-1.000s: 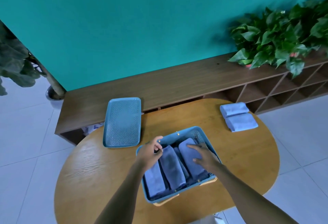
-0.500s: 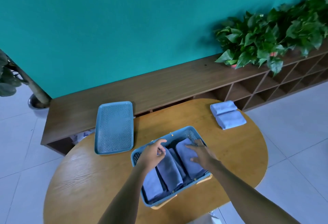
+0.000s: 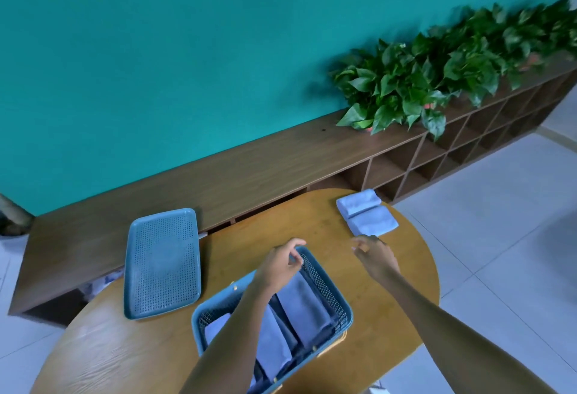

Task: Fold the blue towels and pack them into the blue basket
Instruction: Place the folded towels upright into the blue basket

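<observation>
The blue basket (image 3: 340,303) stands on the round wooden table (image 3: 125,359) near its front edge, with several folded blue towels (image 3: 304,306) packed side by side inside. My left hand (image 3: 282,264) hovers over the basket's far end, fingers loosely curled and holding nothing. My right hand (image 3: 374,256) is stretched out past the basket to the right, empty with relaxed fingers, just short of two folded blue towels (image 3: 367,215) lying at the table's far right edge.
A blue perforated lid (image 3: 162,264) lies flat at the table's far left. Behind the table runs a low wooden shelf unit (image 3: 249,168) with leafy green plants (image 3: 437,78) on its right part, against a teal wall. Pale floor tiles (image 3: 505,237) surround the table.
Both hands have lifted off the towels in the basket. My right hand has moved up and right toward the two folded towels, and the view has swung to the right.
</observation>
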